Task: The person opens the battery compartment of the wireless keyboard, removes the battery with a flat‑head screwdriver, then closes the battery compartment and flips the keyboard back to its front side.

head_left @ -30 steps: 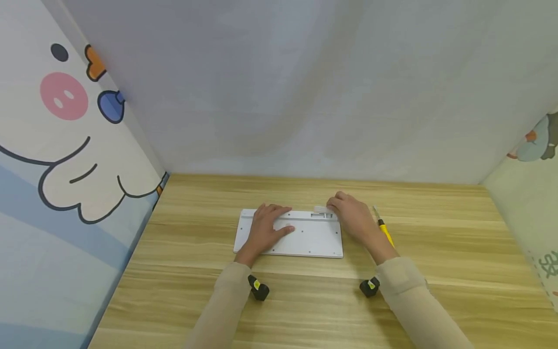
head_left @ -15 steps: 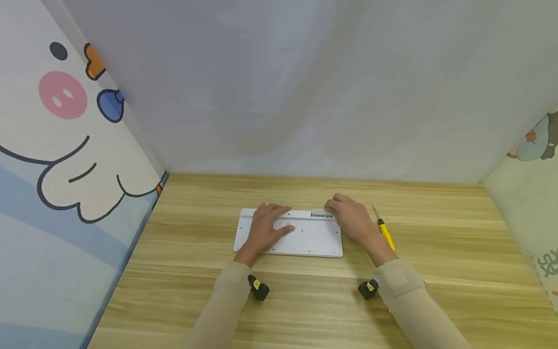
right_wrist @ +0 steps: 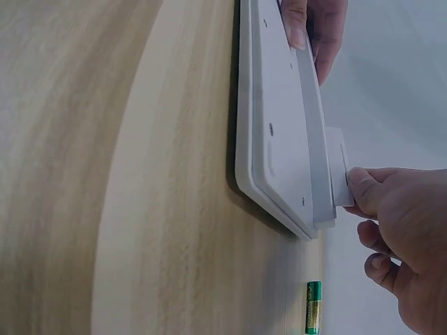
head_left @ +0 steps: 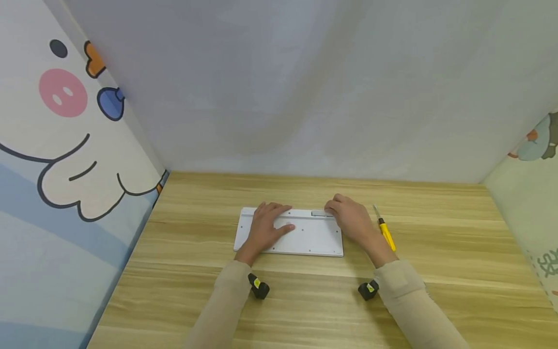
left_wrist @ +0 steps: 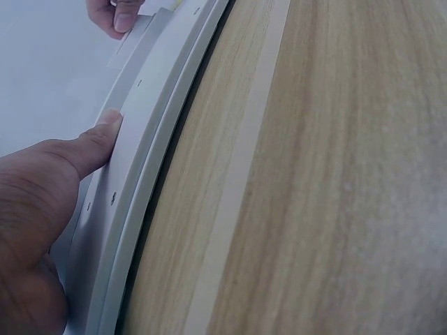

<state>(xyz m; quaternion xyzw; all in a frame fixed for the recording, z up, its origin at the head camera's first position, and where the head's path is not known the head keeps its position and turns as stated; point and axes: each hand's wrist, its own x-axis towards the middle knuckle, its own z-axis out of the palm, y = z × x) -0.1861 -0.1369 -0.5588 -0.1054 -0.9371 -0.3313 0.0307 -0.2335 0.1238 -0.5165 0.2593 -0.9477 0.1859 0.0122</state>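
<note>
A white keyboard (head_left: pixel 318 237) lies underside up on the wooden table, small screws dotting its back. My left hand (head_left: pixel 266 228) rests on its left half with fingers and thumb spread; in the left wrist view the thumb (left_wrist: pixel 98 143) presses the back panel. At the far right edge my right hand (head_left: pixel 350 218) pinches a small white battery cover (right_wrist: pixel 338 164) between thumb and fingers. The cover sits at the battery slot (head_left: pixel 320 214), partly hidden by the fingers. From the frames I cannot tell whether it is seated.
A yellow and black screwdriver (head_left: pixel 385 232) lies right of the right hand. One green and gold battery (right_wrist: pixel 313 307) lies on the table beyond the keyboard's corner. Behind the table (head_left: pixel 279 310) hangs a pale curtain (head_left: pixel 305 97). A printed wall panel (head_left: pixel 65 145) stands at the left.
The battery cover has come down toward the slot with the right hand, and less of the slot shows. The left hand and keyboard have stayed in place.
</note>
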